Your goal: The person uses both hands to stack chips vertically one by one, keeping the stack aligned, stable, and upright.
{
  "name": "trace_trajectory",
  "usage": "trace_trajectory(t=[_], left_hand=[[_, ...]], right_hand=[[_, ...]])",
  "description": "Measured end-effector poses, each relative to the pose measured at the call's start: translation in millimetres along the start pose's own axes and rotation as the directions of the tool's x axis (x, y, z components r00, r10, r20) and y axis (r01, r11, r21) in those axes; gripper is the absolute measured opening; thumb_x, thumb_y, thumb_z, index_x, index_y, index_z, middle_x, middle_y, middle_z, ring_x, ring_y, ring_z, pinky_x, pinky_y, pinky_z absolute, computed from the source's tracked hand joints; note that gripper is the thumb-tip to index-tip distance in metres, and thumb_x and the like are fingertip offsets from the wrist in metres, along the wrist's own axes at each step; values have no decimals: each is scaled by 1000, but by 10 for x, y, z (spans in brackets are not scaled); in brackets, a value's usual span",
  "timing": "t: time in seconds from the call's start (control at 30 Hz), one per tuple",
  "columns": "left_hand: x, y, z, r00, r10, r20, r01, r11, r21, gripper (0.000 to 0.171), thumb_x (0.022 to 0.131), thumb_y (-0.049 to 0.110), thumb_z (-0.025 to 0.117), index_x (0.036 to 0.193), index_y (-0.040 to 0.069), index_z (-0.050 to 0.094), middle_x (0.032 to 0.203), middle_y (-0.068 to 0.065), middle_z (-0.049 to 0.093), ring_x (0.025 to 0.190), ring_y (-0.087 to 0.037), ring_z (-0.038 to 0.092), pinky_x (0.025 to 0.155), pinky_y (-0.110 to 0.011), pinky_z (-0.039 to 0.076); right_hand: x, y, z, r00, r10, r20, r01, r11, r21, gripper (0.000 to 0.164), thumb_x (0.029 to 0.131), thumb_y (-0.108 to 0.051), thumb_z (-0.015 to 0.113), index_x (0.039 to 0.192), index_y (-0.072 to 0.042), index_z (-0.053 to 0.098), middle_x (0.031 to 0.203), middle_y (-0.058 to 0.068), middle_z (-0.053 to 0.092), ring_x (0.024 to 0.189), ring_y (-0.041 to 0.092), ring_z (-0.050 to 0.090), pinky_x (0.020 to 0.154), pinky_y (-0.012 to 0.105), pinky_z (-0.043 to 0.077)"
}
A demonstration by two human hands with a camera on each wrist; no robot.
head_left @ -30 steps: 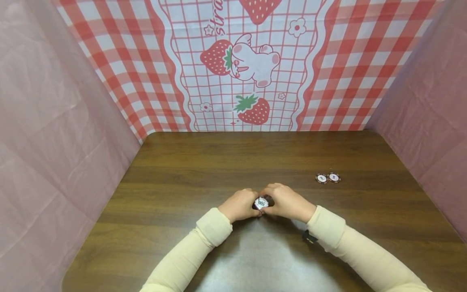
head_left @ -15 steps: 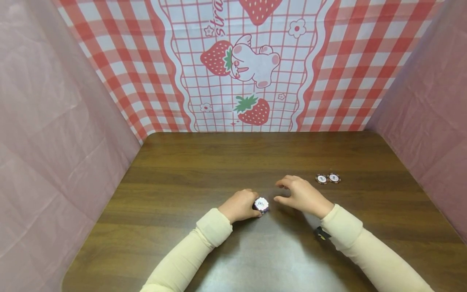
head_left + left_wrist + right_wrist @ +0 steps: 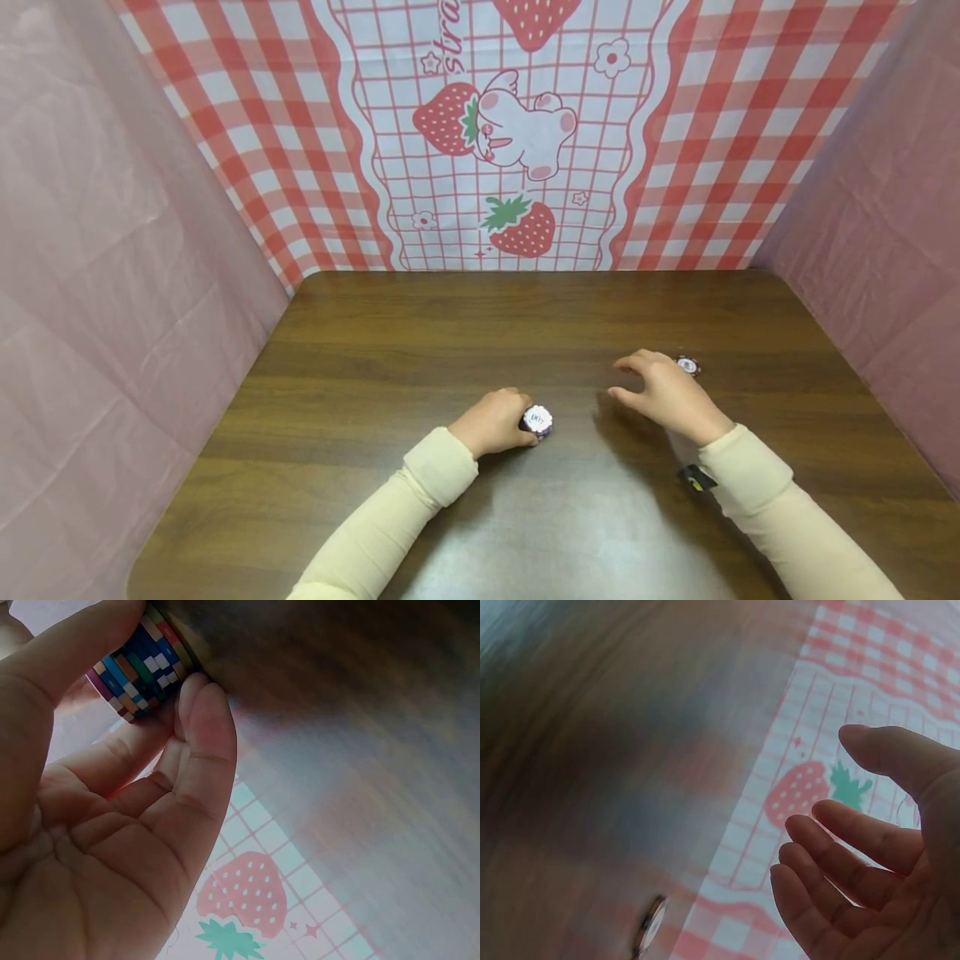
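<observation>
In the head view my left hand (image 3: pixel 491 422) grips a short stack of poker chips (image 3: pixel 537 419) standing on the table. The top chip is white with a number on it. From the left wrist view, the stack (image 3: pixel 146 666) shows layered edges in blue, white, tan and red, with thumb and fingertips around it. My right hand (image 3: pixel 670 395) hovers over the table to the right, its fingers apart and loosely bent around nothing. Just past its knuckles lies a dark-rimmed poker chip (image 3: pixel 688 365); its neighbour is hidden behind the hand. The right wrist view shows one chip (image 3: pixel 651 926) on the table.
A brown wooden table (image 3: pixel 420 325) carries all of this. Behind it hangs a red-and-white checked cloth (image 3: pixel 720 167) with strawberries. Pink curtains (image 3: pixel 112 275) close off both sides. A dark wrist device (image 3: pixel 697 478) sits below the right cuff.
My right hand has let go of the chip stack and moved right and slightly away, now covering one of the two loose chips. The left hand stays on the stack.
</observation>
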State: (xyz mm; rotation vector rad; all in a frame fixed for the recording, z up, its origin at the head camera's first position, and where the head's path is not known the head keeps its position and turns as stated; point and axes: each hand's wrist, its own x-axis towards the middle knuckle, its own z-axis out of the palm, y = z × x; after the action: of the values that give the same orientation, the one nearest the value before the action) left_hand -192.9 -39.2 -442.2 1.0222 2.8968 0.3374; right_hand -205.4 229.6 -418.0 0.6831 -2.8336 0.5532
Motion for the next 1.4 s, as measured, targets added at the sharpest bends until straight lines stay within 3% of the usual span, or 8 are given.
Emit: trace_trajectory(t=[0.4,0.73,0.97,1.4], left_hand=[[6,2,-16,1000,0,6,0,1000,-3,29,69,34,76,86,13,64,79,4,61,74,-11,56,68,-26,45],[5,1,-9,1000,-1,3,1,1000,-5,29,69,34,76,86,13,63,79,4,61,74,-11,56,67,-25,45],[2,-5,6,1000,1,-1,-1,1000,-5,29,68,34,76,86,14,63,78,5,61,73,-10,56,66,-24,45],[4,-2,2,1000,-5,2,5,1000,-16,29,68,34,76,84,14,63,77,5,60,72,-10,55,66,-24,45]], right_hand=[[-78,323,-52,996,73,-42,-73,997,-20,40,77,-27,70,104,1,63,96,15,63,88,31,58,76,46,44],[-88,538,-73,991,131,9,-130,990,-56,43,77,-25,69,106,6,61,101,23,61,94,40,57,81,53,41],[-96,649,-68,989,137,59,-132,987,-91,40,75,-22,70,101,7,63,91,20,62,83,36,59,73,50,43],[-49,730,-62,978,170,122,-155,980,-125,36,76,-21,69,100,6,65,89,18,58,77,31,56,70,48,43]])
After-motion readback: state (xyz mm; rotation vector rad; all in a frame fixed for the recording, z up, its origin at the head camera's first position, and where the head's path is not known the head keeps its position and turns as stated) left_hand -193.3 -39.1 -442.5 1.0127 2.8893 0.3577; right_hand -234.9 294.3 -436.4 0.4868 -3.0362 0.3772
